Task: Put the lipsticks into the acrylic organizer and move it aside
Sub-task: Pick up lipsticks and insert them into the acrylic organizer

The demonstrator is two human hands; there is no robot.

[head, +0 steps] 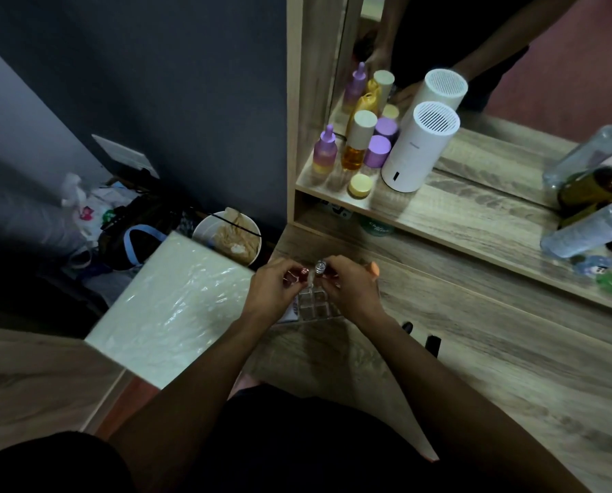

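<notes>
Both hands meet over the acrylic organizer, a clear gridded box on the wood-grain desk, near its left edge. The left hand is closed around a red-topped lipstick; the right hand pinches a silver-capped lipstick just above the organizer's cells. The two tubes nearly touch. Whether either tip is already inside a cell cannot be told — the fingers cover the tops of the compartments, and the clear walls blur into the desk.

To the right of the right forearm, two dark lipsticks lie on the desk, well apart from the organizer; the arm partly hides the nearer one. Left of the hands a pale board wrapped in glossy film tilts beside the desk edge, close to the left wrist. Beyond it on the floor sit a white bucket with beige contents and a heap of dark bags, too dim to make out.

On the raised shelf behind the hands stand a white cylindrical appliance with a slotted top, a purple dropper bottle, an amber bottle with a pale cap, purple-lidded jars and a yellow-lidded jar — all doubled in the mirror. At the right edge clear and brown bottles are cut off by the frame.
</notes>
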